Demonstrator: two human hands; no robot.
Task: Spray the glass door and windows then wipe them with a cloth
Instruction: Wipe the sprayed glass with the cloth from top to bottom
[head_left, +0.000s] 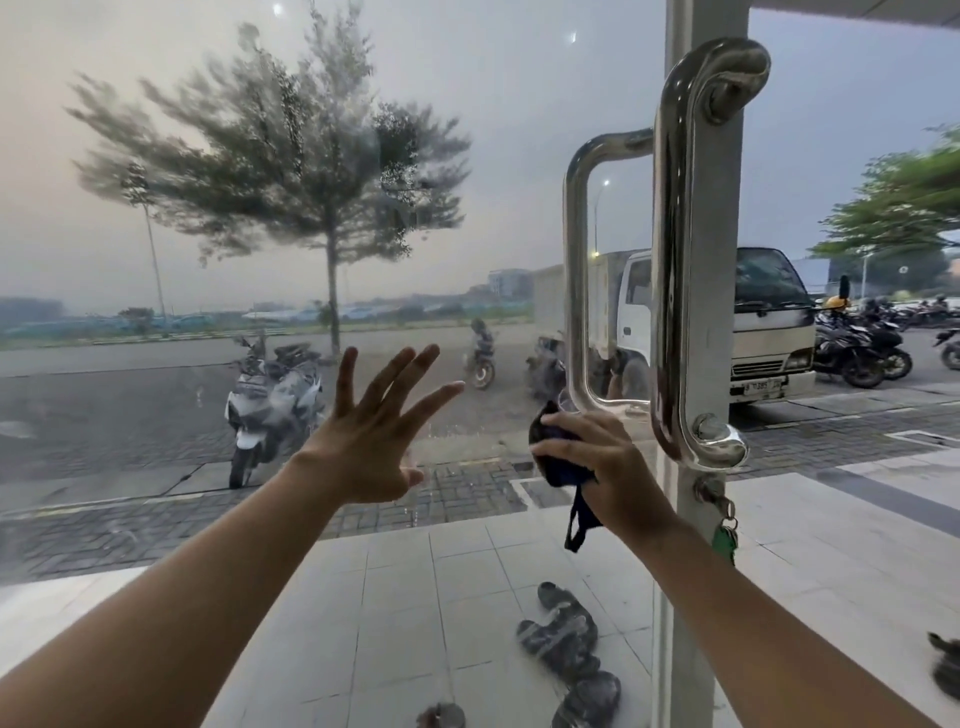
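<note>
Glass door (467, 130): one pane fills my head view, straight ahead of both arms. Droplets and smears blur the tree (311, 156) behind it.
Cloth (561, 473): one, dark blue, bunched low against the pane just left of the near handle's lower mount. A loop of it hangs down.
Hands: two. My feed shows the left hand (363, 441) raised at the pane, fingers straight and spread wide, holding nothing; I cannot tell whether it touches the glass. The right hand (602, 457) has its fingers curled round the Cloth.
Handles: two steel bars, the near handle (680, 260) on my side and the far handle (576, 260) beyond the glass.
Keys (724, 538): one bunch with a green tag, hanging from the lock under the near handle.
Hard to make out: the sandals (566, 639) on the tiles outside are smeared by wet glass, so I cannot count them. Another dark shape is cut off at the right edge.
Outside: one white scooter (270, 400), one white truck (763, 322), and parked motorcycles to the right.
</note>
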